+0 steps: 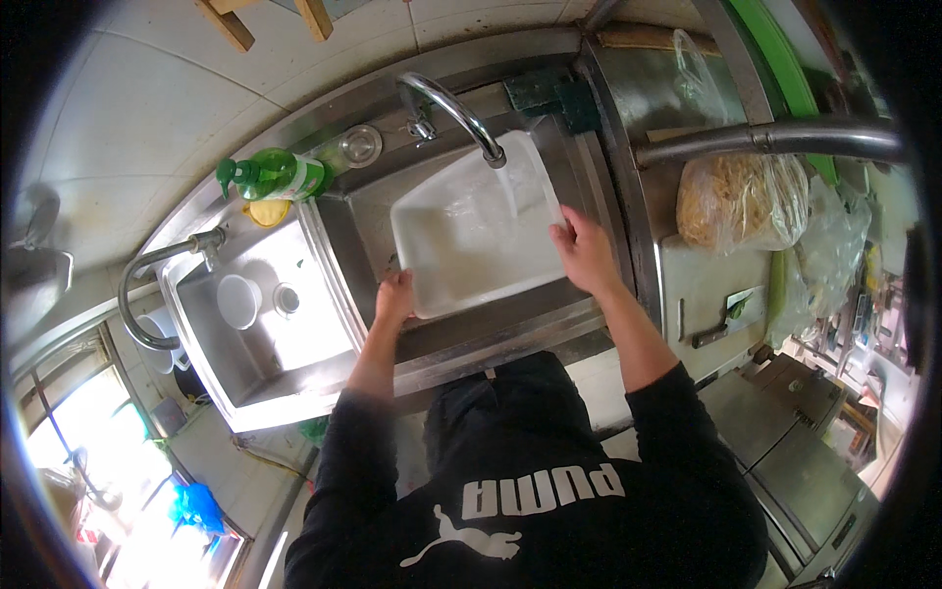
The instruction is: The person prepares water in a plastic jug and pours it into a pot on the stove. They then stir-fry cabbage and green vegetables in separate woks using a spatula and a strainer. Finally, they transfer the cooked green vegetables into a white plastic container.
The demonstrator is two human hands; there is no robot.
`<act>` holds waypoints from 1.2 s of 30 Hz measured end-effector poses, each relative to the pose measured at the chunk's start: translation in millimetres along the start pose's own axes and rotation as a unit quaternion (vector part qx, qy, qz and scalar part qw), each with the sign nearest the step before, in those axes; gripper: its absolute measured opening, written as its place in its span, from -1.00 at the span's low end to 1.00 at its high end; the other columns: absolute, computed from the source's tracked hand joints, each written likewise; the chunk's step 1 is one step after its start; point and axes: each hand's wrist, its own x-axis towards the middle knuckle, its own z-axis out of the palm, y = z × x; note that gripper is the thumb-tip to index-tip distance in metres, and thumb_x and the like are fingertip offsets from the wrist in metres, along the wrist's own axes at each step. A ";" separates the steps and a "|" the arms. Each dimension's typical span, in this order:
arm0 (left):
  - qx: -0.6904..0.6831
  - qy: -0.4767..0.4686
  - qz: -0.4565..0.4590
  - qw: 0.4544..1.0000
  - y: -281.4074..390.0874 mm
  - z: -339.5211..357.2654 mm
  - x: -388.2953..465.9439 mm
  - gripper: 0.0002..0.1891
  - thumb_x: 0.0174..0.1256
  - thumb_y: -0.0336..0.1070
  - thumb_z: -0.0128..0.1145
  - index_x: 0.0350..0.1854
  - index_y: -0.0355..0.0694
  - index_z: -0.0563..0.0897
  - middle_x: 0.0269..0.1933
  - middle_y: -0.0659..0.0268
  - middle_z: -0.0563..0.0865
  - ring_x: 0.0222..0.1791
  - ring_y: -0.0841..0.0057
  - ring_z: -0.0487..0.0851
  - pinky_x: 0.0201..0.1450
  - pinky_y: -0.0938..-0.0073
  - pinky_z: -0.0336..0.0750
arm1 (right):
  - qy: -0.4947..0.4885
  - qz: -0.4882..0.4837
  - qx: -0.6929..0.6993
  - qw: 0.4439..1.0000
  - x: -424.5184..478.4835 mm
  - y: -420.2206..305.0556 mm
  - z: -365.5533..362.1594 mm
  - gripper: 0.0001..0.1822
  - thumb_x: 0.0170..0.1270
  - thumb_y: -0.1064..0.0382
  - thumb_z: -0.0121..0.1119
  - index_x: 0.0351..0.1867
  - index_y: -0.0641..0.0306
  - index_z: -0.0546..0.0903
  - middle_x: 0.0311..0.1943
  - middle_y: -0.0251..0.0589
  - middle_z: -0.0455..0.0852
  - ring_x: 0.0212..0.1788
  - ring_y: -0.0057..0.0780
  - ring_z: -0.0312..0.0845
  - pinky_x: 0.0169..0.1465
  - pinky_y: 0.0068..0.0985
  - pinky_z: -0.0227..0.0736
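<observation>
A white rectangular plastic tub [471, 243] lies in the right basin of a stainless steel sink, tilted a little. My left hand [395, 296] grips the tub's near left corner, its fingers partly hidden by the rim. Around the tub's right rim my right hand [585, 250] is closed, with the thumb on the inner side. Water runs from the curved chrome faucet [460, 110] into the tub, and shallow water shows inside it.
In the left basin [254, 375] sits a white cup [239, 302] beside the drain. A green pump bottle [276, 174] and a yellow sponge [267, 212] stand behind. To the right are a bagged food item [739, 202] and a cleaver [736, 316] on a white board.
</observation>
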 end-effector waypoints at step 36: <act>0.233 0.341 0.284 0.865 131.5 -44.9 -198.2 -0.65 0.29 -0.22 0.26 -0.57 -0.18 0.38 -0.70 0.18 0.49 -0.70 0.13 0.52 -0.59 0.19 0.36 | 0.051 -0.099 0.028 0.993 143.0 -86.6 179.6 -0.24 0.35 -0.04 0.18 0.45 0.24 0.17 0.33 0.10 0.38 0.29 -0.01 0.40 0.26 -0.21 0.41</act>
